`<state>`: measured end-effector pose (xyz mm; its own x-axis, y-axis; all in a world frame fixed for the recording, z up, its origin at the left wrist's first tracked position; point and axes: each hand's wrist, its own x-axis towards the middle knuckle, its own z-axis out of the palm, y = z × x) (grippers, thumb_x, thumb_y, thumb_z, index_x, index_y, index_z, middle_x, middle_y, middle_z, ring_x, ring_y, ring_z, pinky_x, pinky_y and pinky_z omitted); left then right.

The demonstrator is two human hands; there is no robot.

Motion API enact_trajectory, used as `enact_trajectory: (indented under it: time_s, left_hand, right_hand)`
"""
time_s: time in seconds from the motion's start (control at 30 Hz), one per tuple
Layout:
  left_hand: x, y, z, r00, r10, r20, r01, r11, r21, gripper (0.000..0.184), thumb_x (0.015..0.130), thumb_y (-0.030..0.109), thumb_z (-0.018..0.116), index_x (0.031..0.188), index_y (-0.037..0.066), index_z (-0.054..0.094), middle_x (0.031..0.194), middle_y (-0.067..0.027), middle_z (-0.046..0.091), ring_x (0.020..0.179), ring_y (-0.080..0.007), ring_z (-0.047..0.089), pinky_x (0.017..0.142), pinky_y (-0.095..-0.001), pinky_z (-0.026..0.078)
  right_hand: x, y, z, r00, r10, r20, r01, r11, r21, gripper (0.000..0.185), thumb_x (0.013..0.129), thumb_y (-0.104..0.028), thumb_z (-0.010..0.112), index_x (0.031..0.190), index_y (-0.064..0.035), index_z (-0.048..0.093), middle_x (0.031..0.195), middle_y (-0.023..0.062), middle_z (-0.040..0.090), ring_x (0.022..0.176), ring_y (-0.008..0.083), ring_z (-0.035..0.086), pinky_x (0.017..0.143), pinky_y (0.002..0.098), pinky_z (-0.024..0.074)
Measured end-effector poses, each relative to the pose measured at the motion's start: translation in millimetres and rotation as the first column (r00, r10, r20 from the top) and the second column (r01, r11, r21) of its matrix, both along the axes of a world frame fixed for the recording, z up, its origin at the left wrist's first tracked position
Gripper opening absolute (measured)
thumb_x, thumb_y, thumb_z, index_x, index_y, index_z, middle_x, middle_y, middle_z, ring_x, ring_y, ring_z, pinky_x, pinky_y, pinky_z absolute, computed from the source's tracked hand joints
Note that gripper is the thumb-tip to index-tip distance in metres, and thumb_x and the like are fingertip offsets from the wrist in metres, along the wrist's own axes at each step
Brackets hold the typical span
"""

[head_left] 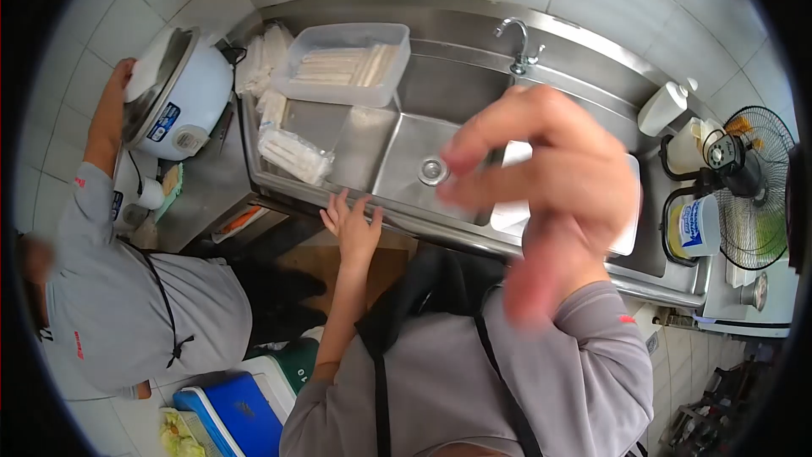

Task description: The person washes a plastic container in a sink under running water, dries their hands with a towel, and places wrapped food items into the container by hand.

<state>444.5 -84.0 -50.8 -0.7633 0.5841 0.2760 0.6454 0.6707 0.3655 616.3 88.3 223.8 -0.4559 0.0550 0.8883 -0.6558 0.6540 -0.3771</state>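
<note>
My left hand (351,227) rests by the front rim of the steel sink (457,224), fingers spread, holding nothing. Raised close to the camera is my right hand (562,173), blurred, with fingers half bent and the thumb apart; nothing shows in it. Behind it, partly hidden, a white tray (628,233) lies over the sink's right side. On the drainboard a clear plastic tub (399,89) holds pale stick-shaped pieces (342,66). Plastic bags of similar sticks (294,156) lie in front of and left of the tub.
A co-worker (152,313) stands at left, one hand at the raised lid of a large rice cooker (199,97). A faucet (520,46) rises behind the basin. Right are a white pump bottle (664,108), a fan (753,186) and a labelled tub (699,227). A blue cooler (233,410) stands below.
</note>
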Motion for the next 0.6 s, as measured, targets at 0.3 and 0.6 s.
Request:
enact_trajectory:
  time_s: [0.3,0.6]
  left_hand:
    - [47,41,20,0.978,0.164,0.126,-0.132,0.964,-0.230,0.042,0.064,0.040,0.071,0.094,0.011,0.063,0.123,-0.0156,0.042,0.124,-0.0343,0.024,0.100,-0.0597,0.002]
    - [49,51,24,0.939,0.220,0.263,-0.170,0.965,-0.199,0.063,0.061,0.034,0.076,0.109,0.001,0.053,0.115,-0.0215,0.046,0.105,-0.0382,0.042,0.090,-0.0437,0.038]
  right_hand:
    - [26,49,20,0.897,0.217,-0.386,-0.163,0.972,0.168,0.052,0.070,-0.054,0.061,0.069,-0.0016,0.060,0.077,0.0112,0.054,0.059,0.0189,0.046,0.048,0.0259,0.0362]
    - [29,70,-2,0.751,0.179,-0.636,-0.208,0.978,0.031,0.051,0.070,-0.053,0.060,0.068,-0.0026,0.056,0.073,0.0093,0.051,0.054,0.0200,0.039,0.043,0.0269,0.0307]
